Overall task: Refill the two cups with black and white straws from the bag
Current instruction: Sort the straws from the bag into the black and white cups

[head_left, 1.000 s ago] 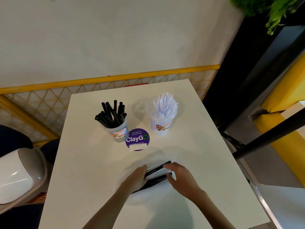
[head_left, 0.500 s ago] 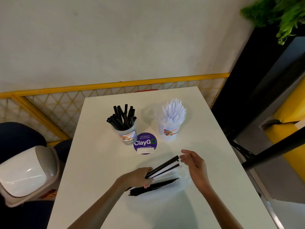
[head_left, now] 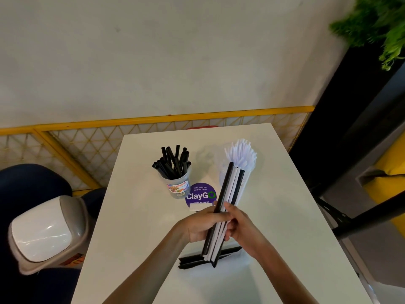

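Left hand [head_left: 198,226] and right hand [head_left: 245,229] — fingers [head_left: 210,216] tight around one straw bundle [head_left: 229,189] (black and white)

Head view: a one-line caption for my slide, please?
Left hand and right hand hold a black-and-white straw bundle before the black-straw cup and white-straw cup.

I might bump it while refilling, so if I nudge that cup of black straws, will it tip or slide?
Probably tips easily: the black-straw cup is clear plastic, and its straws fan out above the rim, so it looks top-heavy. Likely light, so a low push may slide it on the smooth table.
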Demonstrator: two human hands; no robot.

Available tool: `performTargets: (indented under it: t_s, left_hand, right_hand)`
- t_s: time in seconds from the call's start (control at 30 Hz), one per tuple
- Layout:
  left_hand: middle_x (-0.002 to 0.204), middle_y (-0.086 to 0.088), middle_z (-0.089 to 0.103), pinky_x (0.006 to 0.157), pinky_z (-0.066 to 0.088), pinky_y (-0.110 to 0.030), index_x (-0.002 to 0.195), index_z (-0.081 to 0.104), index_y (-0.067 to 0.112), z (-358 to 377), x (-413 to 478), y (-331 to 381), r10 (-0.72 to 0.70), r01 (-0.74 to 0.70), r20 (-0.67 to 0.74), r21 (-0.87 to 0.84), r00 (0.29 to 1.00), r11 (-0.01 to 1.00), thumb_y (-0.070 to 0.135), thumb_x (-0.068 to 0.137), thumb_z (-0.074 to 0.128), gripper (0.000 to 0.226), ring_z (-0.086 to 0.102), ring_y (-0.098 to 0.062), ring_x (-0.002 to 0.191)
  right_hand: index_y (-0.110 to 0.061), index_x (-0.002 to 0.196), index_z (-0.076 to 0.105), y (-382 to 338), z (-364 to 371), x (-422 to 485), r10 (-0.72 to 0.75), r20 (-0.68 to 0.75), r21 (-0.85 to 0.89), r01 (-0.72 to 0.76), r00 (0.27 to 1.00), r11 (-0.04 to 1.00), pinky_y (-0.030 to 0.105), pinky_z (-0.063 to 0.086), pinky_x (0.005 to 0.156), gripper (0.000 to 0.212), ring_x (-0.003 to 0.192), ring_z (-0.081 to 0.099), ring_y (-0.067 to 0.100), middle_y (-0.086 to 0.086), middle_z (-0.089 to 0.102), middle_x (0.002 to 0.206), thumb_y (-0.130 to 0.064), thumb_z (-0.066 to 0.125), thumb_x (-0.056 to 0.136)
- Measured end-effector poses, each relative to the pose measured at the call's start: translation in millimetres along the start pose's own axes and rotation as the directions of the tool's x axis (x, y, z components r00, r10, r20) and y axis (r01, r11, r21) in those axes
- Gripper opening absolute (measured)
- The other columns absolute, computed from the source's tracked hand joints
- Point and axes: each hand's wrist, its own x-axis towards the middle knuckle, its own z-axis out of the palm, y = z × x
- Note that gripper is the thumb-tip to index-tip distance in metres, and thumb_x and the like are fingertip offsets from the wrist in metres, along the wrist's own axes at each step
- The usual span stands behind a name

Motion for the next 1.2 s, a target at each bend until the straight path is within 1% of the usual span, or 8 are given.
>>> performTargets:
  t_s: [0.3,0.43,0.57,0.7,0.8,0.93,1.07,1.2]
  left_hand:
    - [0.067,-0.006,0.058,0.059,0.052,-0.026,0.084,0.056,0.006,2,-2,6,-0.132,0.126,-0.075,-0.084,0.988,0.988,0.014,0.093,0.052,0.012,0.058,-0.014,0.058]
    - [0.075,-0.011,0.063,0.067,0.057,-0.032,0.089,0.060,0.005,1,-2,4,-0.162,0.157,-0.156,-0.042,0.974,0.987,0.034,0.096,0.047,0.033,0.064,-0.019,0.066]
    - [0.081,-0.015,0.064,0.078,0.054,-0.038,0.088,0.060,0.006,1,-3,3,-0.059,0.137,-0.310,0.237,0.949,0.962,0.038,0.100,0.032,0.044,0.062,-0.023,0.069]
    - [0.091,-0.009,0.063,0.074,0.044,-0.031,0.095,0.056,0.009,5,0,-3,0.139,0.280,-0.529,0.632,0.837,0.722,0.042,0.099,0.027,0.044,0.057,-0.021,0.081]
    - [0.078,-0.003,0.051,0.067,0.040,-0.029,0.084,0.052,0.014,2,-3,-6,0.284,0.316,-0.566,0.734,0.774,0.601,0.039,0.098,0.028,0.038,0.052,-0.019,0.075]
    - [0.061,0.001,0.053,0.055,0.038,-0.027,0.083,0.058,0.011,-19,-14,5,0.552,0.009,-0.619,0.670,0.558,0.742,0.023,0.097,0.043,0.024,0.050,-0.011,0.052]
    - [0.059,0.008,0.045,0.046,0.032,-0.015,0.087,0.045,0.018,-42,-24,39,0.736,-0.279,-0.648,0.683,0.196,0.675,0.023,0.097,0.044,0.012,0.047,-0.004,0.050]
    - [0.061,0.007,0.044,0.052,0.036,-0.015,0.101,0.042,0.011,-71,-15,66,0.762,-0.497,-0.646,0.645,0.051,0.581,0.032,0.096,0.032,0.024,0.043,-0.004,0.051]
  right_hand:
    - [-0.010,0.089,0.060,-4,8,9,0.161,0.037,0.009,-0.162,0.986,0.987,0.021,0.033,0.034,0.032,0.031,0.035,0.010,0.000,0.038,0.035,-0.037,0.045,0.093]
    - [-0.007,0.087,0.068,2,6,21,0.177,-0.007,0.013,-0.177,0.984,0.984,0.023,0.035,0.036,0.047,0.036,0.045,0.014,0.007,0.051,0.046,-0.049,0.046,0.088]
    - [-0.001,0.085,0.063,8,8,30,0.143,-0.011,0.021,-0.143,0.990,0.989,0.023,0.040,0.037,0.049,0.041,0.052,0.017,0.010,0.058,0.052,-0.041,0.036,0.096]
    - [-0.010,0.095,0.067,10,14,36,0.133,-0.048,0.222,-0.119,0.990,0.968,0.032,0.053,0.074,0.035,0.087,0.068,0.025,0.013,0.072,0.091,-0.031,0.038,0.098]
    - [-0.013,0.077,0.064,7,15,38,0.131,-0.077,0.306,-0.102,0.988,0.947,0.035,0.050,0.072,0.033,0.076,0.069,0.022,0.011,0.073,0.078,-0.028,0.042,0.097]
    - [-0.010,0.074,0.052,4,16,42,0.139,-0.148,0.383,-0.073,0.979,0.921,0.032,0.052,0.060,0.024,0.047,0.055,0.017,0.003,0.052,0.051,-0.019,0.047,0.095]
    - [-0.011,0.071,0.048,2,21,39,0.160,-0.154,0.303,-0.108,0.975,0.947,0.023,0.041,0.040,0.023,0.035,0.039,0.010,-0.002,0.040,0.044,-0.019,0.052,0.092]
    - [-0.013,0.075,0.052,1,26,39,0.168,-0.093,0.219,-0.145,0.981,0.965,0.021,0.038,0.037,0.019,0.033,0.036,0.008,-0.003,0.038,0.043,-0.020,0.053,0.093]
